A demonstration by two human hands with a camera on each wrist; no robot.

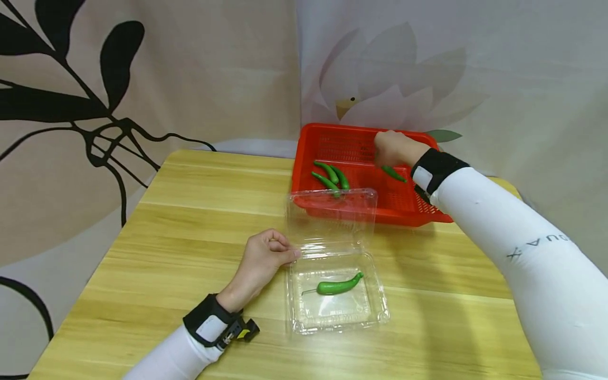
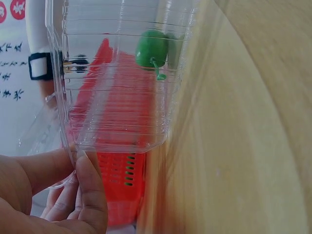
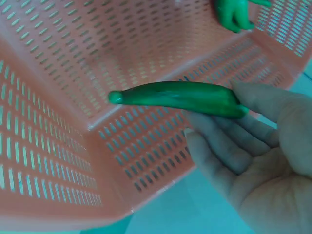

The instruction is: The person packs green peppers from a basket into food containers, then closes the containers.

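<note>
My left hand (image 1: 263, 258) pinches the left edge of a clear plastic clamshell box (image 1: 304, 319), near its hinge, between thumb and fingers. The box lies with its lid folded back toward the basket. One green chili pepper (image 1: 338, 286) rests inside its base, and the left wrist view shows that pepper (image 2: 152, 48) through the clear wall. Over at the red plastic basket (image 1: 351, 128), my right hand (image 1: 398, 148) grips another green chili pepper (image 3: 175, 95) by one end, thumb on one side and fingers on the other. Several more chili peppers (image 1: 328, 171) lie in the basket's left part.
The basket stands at the back of the wooden table (image 1: 199, 237), close to a printed curtain (image 1: 237, 68). The opened lid (image 1: 332, 211) overlaps the basket's front rim in the head view. A white sleeve (image 1: 532, 253) reaches across the table's right side.
</note>
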